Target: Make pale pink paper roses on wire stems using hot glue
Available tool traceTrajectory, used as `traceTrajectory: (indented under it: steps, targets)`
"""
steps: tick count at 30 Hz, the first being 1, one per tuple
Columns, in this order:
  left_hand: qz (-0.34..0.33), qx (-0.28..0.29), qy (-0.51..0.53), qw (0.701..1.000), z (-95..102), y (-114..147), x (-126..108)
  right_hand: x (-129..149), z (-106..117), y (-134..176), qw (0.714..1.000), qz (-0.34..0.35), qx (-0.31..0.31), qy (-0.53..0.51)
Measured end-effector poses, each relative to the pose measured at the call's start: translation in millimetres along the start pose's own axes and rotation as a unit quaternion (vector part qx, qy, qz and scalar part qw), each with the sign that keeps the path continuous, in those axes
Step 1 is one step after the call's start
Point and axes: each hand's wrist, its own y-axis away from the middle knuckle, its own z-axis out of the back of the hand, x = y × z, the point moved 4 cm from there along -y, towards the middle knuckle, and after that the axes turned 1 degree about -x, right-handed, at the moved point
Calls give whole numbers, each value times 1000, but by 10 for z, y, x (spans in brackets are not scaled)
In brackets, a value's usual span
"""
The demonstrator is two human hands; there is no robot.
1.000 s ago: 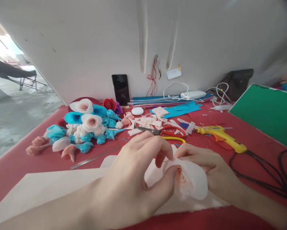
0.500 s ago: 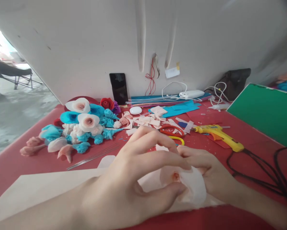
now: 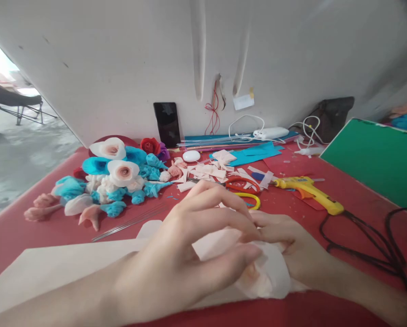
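Note:
A white crepe-paper flower (image 3: 274,270) with a peach centre is between my two hands near the front of the table. My right hand (image 3: 296,240) grips it from the right, its lower fingers hidden behind the petals. From the left, my left hand (image 3: 189,245) curves over the flower. Its thumb and fingertips close on the upper edge of a petal. Under both hands lies a pale paper sheet (image 3: 74,261). Just beyond my fingers are scissors (image 3: 257,201) with red and yellow handles, partly covered by the hands.
Finished paper flowers (image 3: 123,172) are heaped at the left, beside thin wires (image 3: 121,225). Paper scraps (image 3: 206,171) lie behind the scissors. At the right are a yellow glue gun (image 3: 312,195), its black cord (image 3: 363,247) and a green board (image 3: 376,159). A phone (image 3: 167,125) leans on the wall.
The flower has tilted downward and its centre is now lower and partly covered. My left thumb has moved up to its petal edge, closer to the fingertips.

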Motion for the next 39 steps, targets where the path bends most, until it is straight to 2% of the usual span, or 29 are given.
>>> traceTrajectory:
  steps: [5,9,15,19,22,25,31,35,39]
  targets:
    - [77,-53,37,995,49,14,140,-60,63,-22,997,-36,-33,-60]
    - [130,-69,34,989,56,38,291,-109,121,-41,993,-69,-45,-81]
    - [114,-92,-20,989,115,-23,411,-168,155,-27,979,-143,-102,-104]
    - [120,-85,-81,986,167,11,592,-189,89,-28,966,-170,-133,-142]
    - [148,-69,-137,977,207,153,769,-174,68,-12,961,-163,-149,-163]
    - [150,-60,-191,968,263,372,885,-135,102,21,957,-153,-172,-174]
    - [142,-53,-301,941,395,888,930,-99,157,-19,950,-154,-184,-198]
    - [151,-42,-360,920,394,1142,931,-141,162,-73,948,-188,-181,-181]
    - [145,-24,-386,911,335,1208,924,-214,193,-93,951,-243,-157,-111]
